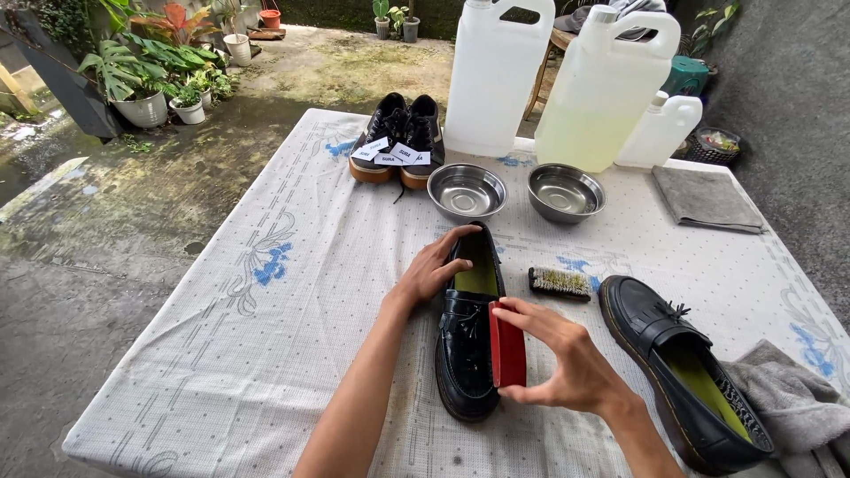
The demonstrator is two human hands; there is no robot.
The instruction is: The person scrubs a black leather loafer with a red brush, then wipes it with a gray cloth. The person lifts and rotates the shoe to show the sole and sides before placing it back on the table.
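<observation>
Head view, nearest edge first: right hand [567,358] low and centre-right, fingers curled around a red block [507,343], thumb beneath and fingertips on top, block pressed against the right flank of a black tasselled loafer [467,350]. Loafer lying toe toward the camera on the white patterned tablecloth [266,327], yellow-green insole showing at the opening. Left hand [434,270] just beyond, mostly open, fingers spread over the loafer's heel rim, steadying it, clasping nothing else. Off to the right, a matching second loafer [682,372], angled, its heel end touching a crumpled grey cloth [788,398]. Between the two shoes, slightly farther, a small bristle brush [560,283] lying flat. Farther on, two empty steel bowls [467,190] side by side, a folded grey towel [708,199] at right. Left of the bowls, a pair of dark sneakers [398,137] with paper tags. At the far edge, three white plastic jugs [602,88], one part-filled with pale yellow liquid. Beyond the table, potted plants [142,80] on wet concrete.
</observation>
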